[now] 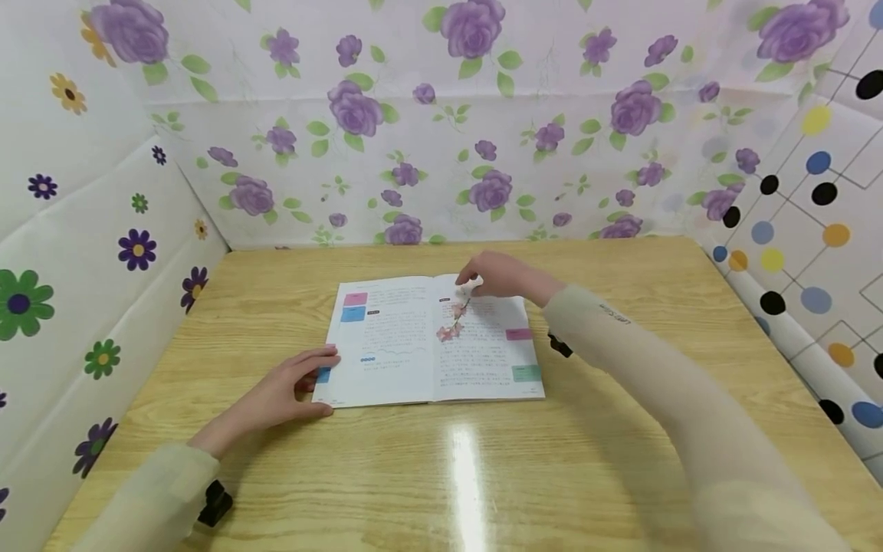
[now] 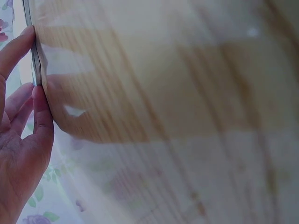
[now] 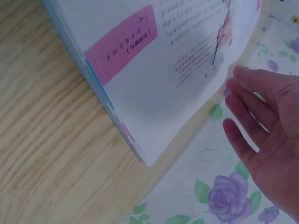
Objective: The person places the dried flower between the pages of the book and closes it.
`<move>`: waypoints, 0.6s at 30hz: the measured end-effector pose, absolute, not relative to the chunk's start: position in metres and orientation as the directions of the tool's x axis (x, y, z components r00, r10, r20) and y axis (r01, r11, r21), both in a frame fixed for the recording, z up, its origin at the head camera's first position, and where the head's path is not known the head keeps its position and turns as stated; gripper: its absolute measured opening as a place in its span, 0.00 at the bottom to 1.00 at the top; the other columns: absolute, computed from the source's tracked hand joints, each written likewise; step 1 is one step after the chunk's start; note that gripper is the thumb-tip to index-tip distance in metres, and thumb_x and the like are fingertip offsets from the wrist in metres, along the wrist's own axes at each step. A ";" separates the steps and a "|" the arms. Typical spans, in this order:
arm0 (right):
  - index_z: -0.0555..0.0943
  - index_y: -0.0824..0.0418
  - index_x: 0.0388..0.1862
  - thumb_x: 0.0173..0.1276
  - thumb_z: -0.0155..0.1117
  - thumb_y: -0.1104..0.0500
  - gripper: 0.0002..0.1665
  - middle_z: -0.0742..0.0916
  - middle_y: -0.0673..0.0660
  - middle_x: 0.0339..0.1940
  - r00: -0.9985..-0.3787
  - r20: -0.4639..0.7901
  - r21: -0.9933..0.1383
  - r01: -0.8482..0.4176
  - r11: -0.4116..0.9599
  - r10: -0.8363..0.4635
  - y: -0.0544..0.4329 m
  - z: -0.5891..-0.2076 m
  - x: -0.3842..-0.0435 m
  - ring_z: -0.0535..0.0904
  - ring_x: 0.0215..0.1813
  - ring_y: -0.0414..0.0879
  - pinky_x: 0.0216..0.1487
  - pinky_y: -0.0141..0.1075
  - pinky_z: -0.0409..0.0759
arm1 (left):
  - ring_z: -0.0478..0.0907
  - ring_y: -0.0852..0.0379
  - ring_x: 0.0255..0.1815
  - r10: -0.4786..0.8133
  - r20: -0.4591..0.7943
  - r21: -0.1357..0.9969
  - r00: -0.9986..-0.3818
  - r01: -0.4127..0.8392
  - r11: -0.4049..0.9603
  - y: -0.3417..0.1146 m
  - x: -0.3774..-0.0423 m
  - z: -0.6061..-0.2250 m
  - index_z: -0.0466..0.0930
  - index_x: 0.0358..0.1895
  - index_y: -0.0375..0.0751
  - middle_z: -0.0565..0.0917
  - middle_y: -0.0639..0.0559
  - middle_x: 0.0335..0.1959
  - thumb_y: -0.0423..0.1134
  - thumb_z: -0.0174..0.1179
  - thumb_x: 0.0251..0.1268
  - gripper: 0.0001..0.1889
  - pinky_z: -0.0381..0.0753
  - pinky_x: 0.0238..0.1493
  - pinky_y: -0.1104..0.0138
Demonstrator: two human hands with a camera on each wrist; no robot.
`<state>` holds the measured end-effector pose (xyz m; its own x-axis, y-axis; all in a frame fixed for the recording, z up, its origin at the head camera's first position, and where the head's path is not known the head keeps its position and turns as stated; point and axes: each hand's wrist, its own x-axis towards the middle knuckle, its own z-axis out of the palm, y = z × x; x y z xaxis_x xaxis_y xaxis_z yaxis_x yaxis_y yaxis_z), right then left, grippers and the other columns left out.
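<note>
An open book (image 1: 396, 368) lies flat on the table, printed pages up, with coloured tabs along its sides. Across the upper part of its right page is a sprig of pink blossoms (image 1: 451, 331) on a dark, thin stem. My left hand (image 1: 286, 387) rests at the book's left edge, fingertips on the page border and thumb by the lower corner. Over the top of the right page hovers my right hand (image 1: 498, 274), fingers loosely bent. In the right wrist view, the right hand (image 3: 266, 105) holds nothing, and the stem end lies on the page apart from its fingertips.
The glossy wooden table (image 1: 372, 475) reflects a bright streak near its front. Behind it hangs a purple-rose patterned sheet (image 1: 441, 153). Patterned sheets also flank the table: flowers on the left (image 1: 83, 230), coloured dots on the right (image 1: 814, 253).
</note>
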<state>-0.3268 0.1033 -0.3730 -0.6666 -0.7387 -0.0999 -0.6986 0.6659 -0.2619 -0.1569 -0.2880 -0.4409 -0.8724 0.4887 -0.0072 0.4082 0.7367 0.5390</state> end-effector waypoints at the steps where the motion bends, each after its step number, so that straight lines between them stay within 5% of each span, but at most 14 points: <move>1: 0.83 0.63 0.58 0.67 0.67 0.65 0.20 0.87 0.59 0.57 -0.686 -0.087 -0.259 -0.685 0.681 -0.722 0.105 -0.371 -0.323 0.82 0.58 0.54 0.62 0.46 0.79 | 0.71 0.44 0.66 0.487 -0.010 0.539 -0.873 0.405 0.738 -0.288 -0.157 -0.440 0.70 0.70 0.43 0.64 0.43 0.76 0.50 0.73 0.55 0.39 0.80 0.53 0.69; 6: 0.80 0.66 0.60 0.67 0.68 0.60 0.24 0.86 0.62 0.56 -0.803 -0.007 -0.291 -0.569 0.769 -0.596 0.116 -0.367 -0.301 0.83 0.56 0.55 0.59 0.47 0.80 | 0.73 0.45 0.65 0.449 -0.012 0.514 -0.893 0.380 0.769 -0.284 -0.156 -0.435 0.72 0.69 0.42 0.66 0.43 0.75 0.51 0.71 0.57 0.37 0.80 0.54 0.64; 12: 0.76 0.68 0.64 0.67 0.67 0.57 0.29 0.85 0.65 0.56 -0.871 0.085 -0.341 -0.481 0.808 -0.483 0.147 -0.380 -0.275 0.83 0.53 0.56 0.54 0.47 0.82 | 0.73 0.40 0.66 0.393 0.041 0.472 -0.919 0.364 0.803 -0.272 -0.154 -0.434 0.76 0.64 0.38 0.72 0.40 0.71 0.47 0.72 0.57 0.32 0.76 0.61 0.49; 18: 0.72 0.69 0.68 0.68 0.66 0.57 0.32 0.82 0.68 0.59 -0.907 0.120 -0.430 -0.413 0.803 -0.403 0.177 -0.394 -0.252 0.78 0.59 0.61 0.56 0.52 0.79 | 0.77 0.47 0.55 0.345 0.028 0.491 -0.938 0.313 0.813 -0.267 -0.153 -0.433 0.77 0.62 0.38 0.72 0.40 0.70 0.47 0.73 0.56 0.31 0.80 0.51 0.57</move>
